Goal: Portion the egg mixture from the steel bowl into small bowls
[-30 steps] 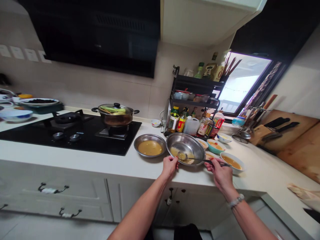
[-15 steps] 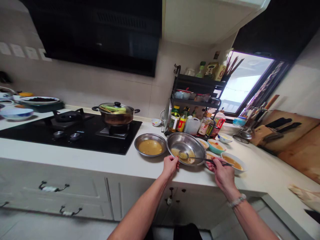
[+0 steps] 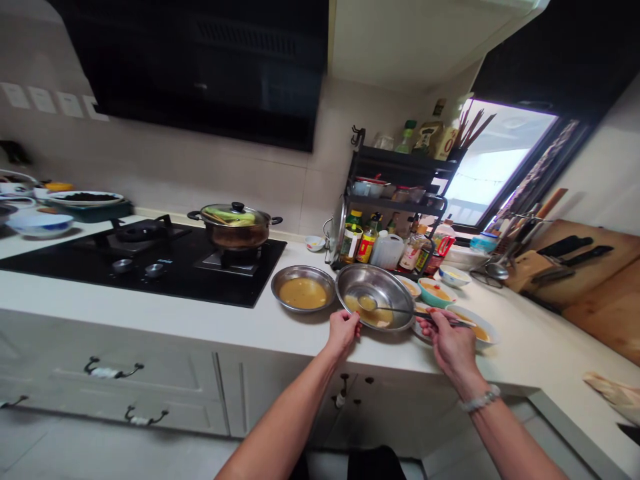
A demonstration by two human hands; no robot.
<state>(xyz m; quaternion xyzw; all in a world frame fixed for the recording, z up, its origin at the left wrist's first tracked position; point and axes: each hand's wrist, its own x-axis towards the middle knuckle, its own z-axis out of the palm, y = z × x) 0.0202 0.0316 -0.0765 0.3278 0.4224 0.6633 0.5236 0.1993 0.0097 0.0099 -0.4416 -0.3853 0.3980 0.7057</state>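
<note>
My left hand (image 3: 343,329) grips the near rim of a tilted steel bowl (image 3: 381,283) that holds a little yellow liquid. My right hand (image 3: 447,338) is closed on the handle of a metal ladle (image 3: 369,303), whose cup rests in that liquid. A flatter steel dish (image 3: 303,288) full of the same yellow liquid sits just left of the tilted bowl. Behind my right hand stand a white bowl (image 3: 481,328), a teal bowl (image 3: 435,291) and another small bowl (image 3: 409,286), each with yellow liquid.
A black gas hob (image 3: 145,257) carries a lidded pot (image 3: 235,225). A black rack (image 3: 395,200) holds bottles and jars. Knives and cutting boards (image 3: 575,260) lie at the right. Plates and bowls (image 3: 40,223) stand far left. Drawers sit under the white counter (image 3: 200,320).
The ladle's cup has slid slightly back in the tilted bowl. Both hands keep their grips. The view has shifted a little to the right.
</note>
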